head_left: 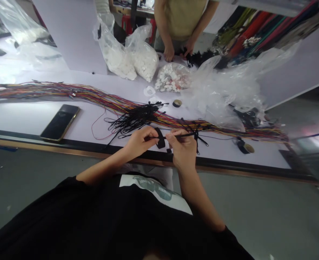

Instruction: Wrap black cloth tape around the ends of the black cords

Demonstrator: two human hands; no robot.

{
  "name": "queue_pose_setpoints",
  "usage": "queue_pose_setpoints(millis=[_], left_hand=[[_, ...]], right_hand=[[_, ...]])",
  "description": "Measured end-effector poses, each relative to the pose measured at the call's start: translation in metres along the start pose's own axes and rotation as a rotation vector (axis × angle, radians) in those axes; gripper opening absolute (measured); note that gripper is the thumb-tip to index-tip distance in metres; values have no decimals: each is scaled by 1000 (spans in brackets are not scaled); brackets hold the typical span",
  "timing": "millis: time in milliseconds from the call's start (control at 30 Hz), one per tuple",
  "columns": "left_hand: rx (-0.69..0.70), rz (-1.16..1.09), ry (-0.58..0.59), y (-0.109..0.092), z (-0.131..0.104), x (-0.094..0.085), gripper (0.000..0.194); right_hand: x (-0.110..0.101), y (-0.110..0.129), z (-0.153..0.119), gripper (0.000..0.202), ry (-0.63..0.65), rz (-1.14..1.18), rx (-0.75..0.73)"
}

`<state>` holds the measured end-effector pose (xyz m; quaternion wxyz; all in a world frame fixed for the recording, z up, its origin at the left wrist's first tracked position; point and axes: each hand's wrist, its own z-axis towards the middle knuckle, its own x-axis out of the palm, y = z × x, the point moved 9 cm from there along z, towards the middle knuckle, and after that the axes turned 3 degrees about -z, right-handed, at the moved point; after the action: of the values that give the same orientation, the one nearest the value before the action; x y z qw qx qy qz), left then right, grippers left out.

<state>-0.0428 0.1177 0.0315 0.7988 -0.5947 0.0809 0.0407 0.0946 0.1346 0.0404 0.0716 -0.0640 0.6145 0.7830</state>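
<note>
Near the front edge of the table, my left hand (141,141) is closed, its thumb and fingers pinched at a roll of black tape (161,138). My right hand (184,148) grips a thin black cable (187,135) between thumb and fingers. That cable runs toward the tape roll, and the two hands are a short way apart. To the right of my right hand, several short black leads with ring-like ends (202,140) spread out. Behind my hands lies a pile of looped black cables (134,118), on top of a long bundle of coloured wires (94,94).
A phone (60,122) lies on the left. Two other tape rolls (177,103) (246,147) rest on the table. Behind stand plastic bags of white parts (145,63) and a bag of mixed connectors (173,77). Across the table, another person's hands (169,53) handle black parts.
</note>
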Motion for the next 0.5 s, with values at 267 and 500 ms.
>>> queue_pose_setpoints(millis=[267,500], left_hand=[[-98,-263,-72,13,-8,2,11],[-408,-740,117,34,-4,20,49]], right_hand=[[9,20,-6,15,84,-347,-172],[15,32,-8,19,109,-302,-284]])
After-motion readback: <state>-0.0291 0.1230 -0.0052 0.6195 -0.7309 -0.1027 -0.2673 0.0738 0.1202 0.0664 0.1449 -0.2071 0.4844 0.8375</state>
